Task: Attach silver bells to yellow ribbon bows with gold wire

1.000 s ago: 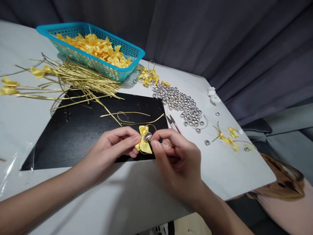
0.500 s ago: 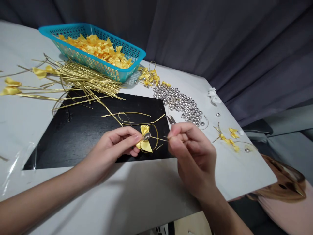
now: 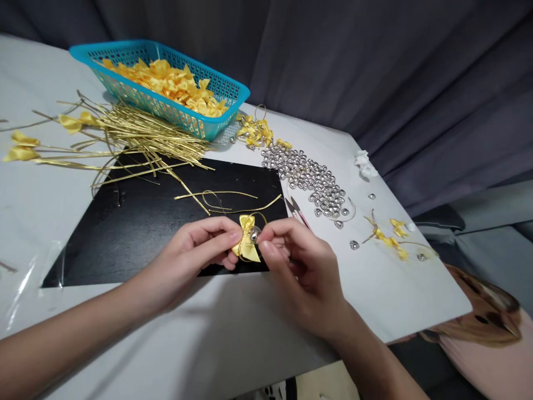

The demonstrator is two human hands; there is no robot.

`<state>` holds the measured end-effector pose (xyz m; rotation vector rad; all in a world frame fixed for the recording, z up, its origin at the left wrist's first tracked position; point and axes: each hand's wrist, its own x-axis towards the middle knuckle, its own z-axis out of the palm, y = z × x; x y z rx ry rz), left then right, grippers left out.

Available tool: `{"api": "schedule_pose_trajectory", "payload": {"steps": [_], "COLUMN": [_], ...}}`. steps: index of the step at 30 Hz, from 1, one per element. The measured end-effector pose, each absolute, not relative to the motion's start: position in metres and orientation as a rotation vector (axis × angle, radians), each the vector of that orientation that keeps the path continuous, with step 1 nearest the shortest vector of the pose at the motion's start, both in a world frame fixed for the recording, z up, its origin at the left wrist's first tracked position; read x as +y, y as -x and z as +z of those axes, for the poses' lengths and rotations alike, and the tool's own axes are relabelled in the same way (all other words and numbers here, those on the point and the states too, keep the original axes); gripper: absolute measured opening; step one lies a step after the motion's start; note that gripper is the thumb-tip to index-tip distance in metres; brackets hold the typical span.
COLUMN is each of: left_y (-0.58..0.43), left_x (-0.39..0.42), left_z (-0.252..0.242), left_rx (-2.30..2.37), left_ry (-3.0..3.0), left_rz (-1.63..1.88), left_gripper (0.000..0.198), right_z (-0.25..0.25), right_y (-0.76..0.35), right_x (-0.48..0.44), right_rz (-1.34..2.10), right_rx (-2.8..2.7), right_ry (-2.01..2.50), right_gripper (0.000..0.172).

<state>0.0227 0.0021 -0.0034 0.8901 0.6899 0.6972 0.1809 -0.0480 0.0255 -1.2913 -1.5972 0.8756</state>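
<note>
One yellow bow is located at the center of the frame, above the near edge of one black mat. The left hand pinches the left side of the bow between thumb and forefinger; the remaining fingers are curled beneath. One silver bell sits against the front of the bow, to the right of the left thumb tip. The thumb and forefinger of the right hand are pressed together at the right edge of the bell. Whether they grip the bell or a wire cannot be told. One gold wire loop curves around the upper right of the bow.

Quantities: two gold wires lie on the mat above the hands. One wire bundle, upper left, is too dense to count. Two bows on wires lie at the left. One bell pile, right of center, cannot be counted; three single bells lie apart at the right. One two-bladed tool lies between the pile and the right hand.

Container: one blue basket, upper left, holds a heap of yellow bows, overlapping and uncountable.
</note>
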Motion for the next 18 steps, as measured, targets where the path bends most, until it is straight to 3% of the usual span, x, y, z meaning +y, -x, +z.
{"api": "schedule_pose_trajectory", "payload": {"steps": [18], "left_y": [-0.0213], "left_x": [0.0006], "left_z": [-0.0036], "left_rx": [0.675], "left_ry": [-0.937], "left_rz": [0.673], "left_gripper": [0.014], "right_z": [0.0237], "right_y": [-0.1801], "right_x": [-0.0535], "right_rz": [0.572], "right_rx": [-1.725], "right_ry": [1.315], "right_gripper": [0.010]}}
